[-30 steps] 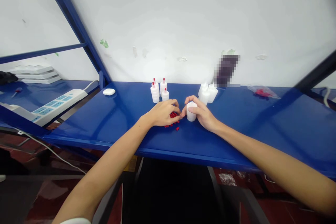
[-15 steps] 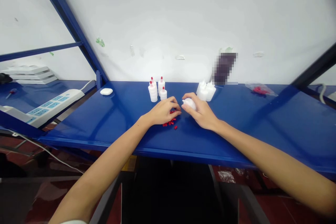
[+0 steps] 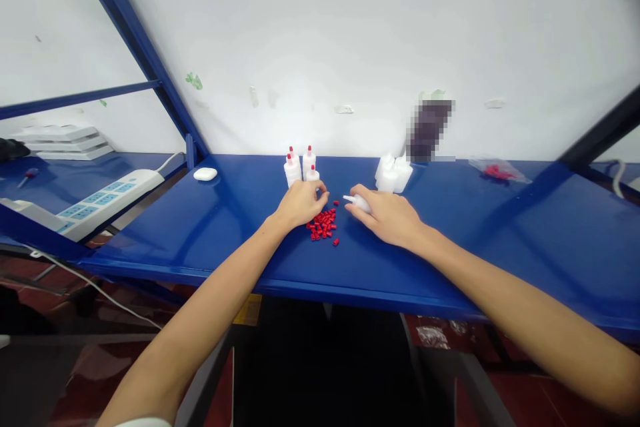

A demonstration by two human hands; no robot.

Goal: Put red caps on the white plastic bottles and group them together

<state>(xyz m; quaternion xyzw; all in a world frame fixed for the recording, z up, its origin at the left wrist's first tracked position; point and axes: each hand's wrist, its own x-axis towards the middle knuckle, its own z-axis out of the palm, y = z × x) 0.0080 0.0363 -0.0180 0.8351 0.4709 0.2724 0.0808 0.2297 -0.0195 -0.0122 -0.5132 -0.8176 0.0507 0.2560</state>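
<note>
While the right hand point(image 3: 393, 217) clasps a sideways bottle point(image 3: 361, 204), nozzle point(image 3: 350, 199) leftward, the left hand point(image 3: 299, 203) is curled, grip unclear.

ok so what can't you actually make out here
Head view, all:
Most of the held bottle: covered by the right hand.
Bottom of the red-capped bottle behind the left hand: that hand blocks it.
Whether the left hand grips a cap: its own fingers hide it.
Exact count of loose red caps: small, overlapping.
The dark patch: pixelated.
</note>
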